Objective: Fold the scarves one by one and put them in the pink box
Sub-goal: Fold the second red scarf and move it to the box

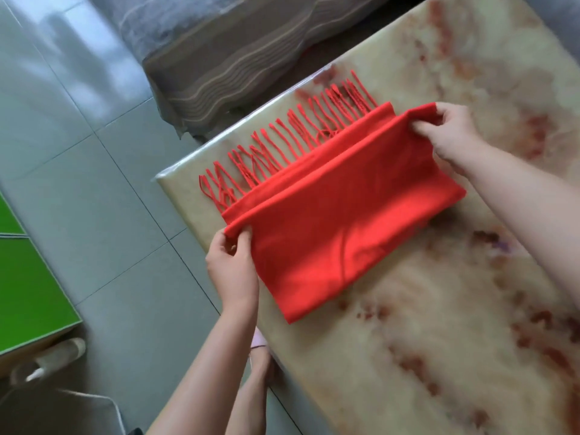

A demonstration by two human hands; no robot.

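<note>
The left grip (233,265), low and left of centre in the frame, pinches the near corner of the red scarf (339,221) between thumb and fingers. The right grip (452,133), at upper right, is clamped on the far corner of the same folded edge, thumb under and fingers curled over. The edge runs taut between them, lifted slightly off the layer below.

The scarf lies on the marbled worktop (439,324), near its left corner in the frame. It is already doubled into a broad band, with its fringe (282,142) fanned toward the upper left.

The step looks like one more fold across the band. To do it well, I would carry both corners together at the same height so the edge stays straight. I would then lay it parallel to the fringed edge and just short of it, so the layers square up. A shallow wrinkle shows in the middle of the cloth, and a flat pass of a palm after release should clear it. The loose tassels may need tucking in before boxing.

Count: one scarf, two grips. No pink box is in view, and no other scarf. A green surface (28,277) sits at the left edge.
</note>
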